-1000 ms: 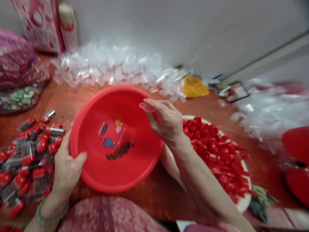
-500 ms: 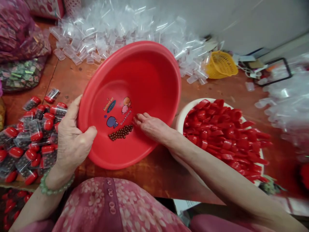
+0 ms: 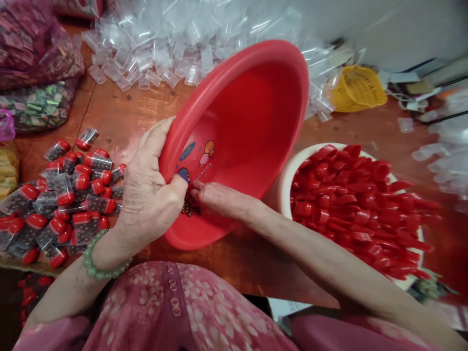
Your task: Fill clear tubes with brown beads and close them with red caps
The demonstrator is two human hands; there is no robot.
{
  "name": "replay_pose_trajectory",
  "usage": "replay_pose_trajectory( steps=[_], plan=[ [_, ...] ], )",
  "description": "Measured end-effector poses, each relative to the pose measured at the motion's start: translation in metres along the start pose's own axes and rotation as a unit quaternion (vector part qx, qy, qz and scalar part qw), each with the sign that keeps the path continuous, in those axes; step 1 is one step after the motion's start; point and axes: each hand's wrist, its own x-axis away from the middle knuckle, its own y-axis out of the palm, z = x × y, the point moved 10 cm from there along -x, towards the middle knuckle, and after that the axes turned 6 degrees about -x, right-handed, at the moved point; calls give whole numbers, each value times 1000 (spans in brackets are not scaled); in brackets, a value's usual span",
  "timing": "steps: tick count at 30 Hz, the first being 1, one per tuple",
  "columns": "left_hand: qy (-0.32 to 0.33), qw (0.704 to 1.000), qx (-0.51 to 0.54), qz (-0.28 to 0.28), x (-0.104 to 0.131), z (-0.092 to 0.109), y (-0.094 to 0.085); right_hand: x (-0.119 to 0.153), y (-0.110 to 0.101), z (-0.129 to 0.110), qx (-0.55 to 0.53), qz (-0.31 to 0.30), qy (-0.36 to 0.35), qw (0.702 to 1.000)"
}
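A red plastic basin (image 3: 256, 112) with cartoon ducklings printed inside is tilted steeply over the table. My left hand (image 3: 148, 187) grips its left rim, thumb inside and fingers behind. Small brown beads (image 3: 188, 207) lie in the low part of the basin. My right hand (image 3: 215, 199) reaches inside with fingers bent together at the beads, close to my left thumb; whether anything is between its fingertips is hidden.
Filled clear cases with red caps (image 3: 66, 195) are heaped at left. A white tub (image 3: 285, 185) of red scoop-like pieces stands at right. Clear plastic cases (image 3: 157, 53) are piled behind, beside a yellow basket (image 3: 360, 90). Bags (image 3: 40, 105) sit at far left.
The basin has shifted right and tilted more steeply, with my left hand moving along. My right hand has come closer to my left thumb and now partly covers the beads.
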Motion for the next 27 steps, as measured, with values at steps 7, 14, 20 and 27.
replay_pose_trajectory(
  steps=[7,14,20,27],
  plan=[
    [-18,1000,-4,-12,-6,3,8,-6,-26,-34,-174,26,-108,978],
    [-21,1000,-14,-4,-9,3,6,-5,-47,-41,-290,57,-174,940],
    [-57,998,12,-6,-8,-13,7,-7,-47,-29,-471,83,-204,854],
    [-109,992,68,14,-7,-38,1,-6,-40,-14,-596,69,-157,785]
  ],
)
